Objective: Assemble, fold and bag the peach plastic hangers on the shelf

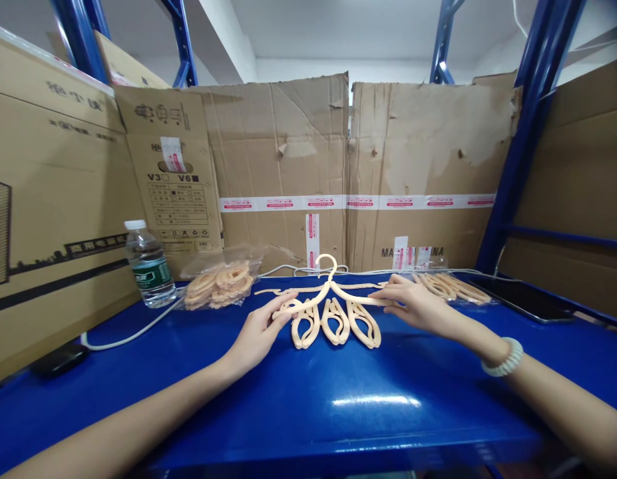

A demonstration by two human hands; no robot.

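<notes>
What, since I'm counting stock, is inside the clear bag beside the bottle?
Folded beige hangers lie piled in the bag; upper ones cover those beneath, hiding the full count.

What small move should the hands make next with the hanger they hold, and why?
I would perhaps set the held hanger down by the open hanger behind it. The left hand and the right hand hold its two arms, already spread wide, while folded hangers lie in front, so the back seems the better side.
</notes>
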